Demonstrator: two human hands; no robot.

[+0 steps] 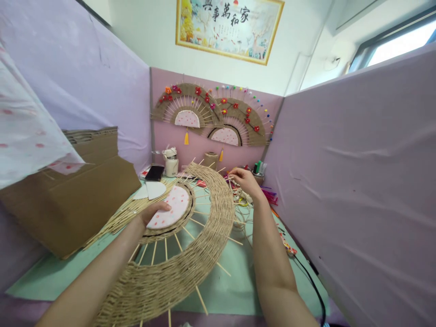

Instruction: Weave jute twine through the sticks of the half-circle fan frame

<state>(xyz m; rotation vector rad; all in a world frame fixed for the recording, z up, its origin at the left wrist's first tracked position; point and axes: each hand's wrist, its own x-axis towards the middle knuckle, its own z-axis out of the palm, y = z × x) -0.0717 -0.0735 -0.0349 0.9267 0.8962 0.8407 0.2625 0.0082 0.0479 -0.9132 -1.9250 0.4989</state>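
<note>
The fan (221, 204) was held up over the worktop (235, 290), its rim curving toward the right edge and its lower end crossing the near edge. The left hand (151, 214) was clamped on the spotted centre (175, 206), thumb on the face; the fingers behind were hidden. The right hand (248, 182) was at the fan's outer rim, fingertips drawn close at a stick tip; whether they were clamped on the stick could not be told. Loose cord (242, 212) lay below that hand, toward the right edge. Sticks (117, 221) lay along the left edge, beside the box (85, 204). The phone (155, 173) and bottle (171, 165) were near the far left corner.
</note>
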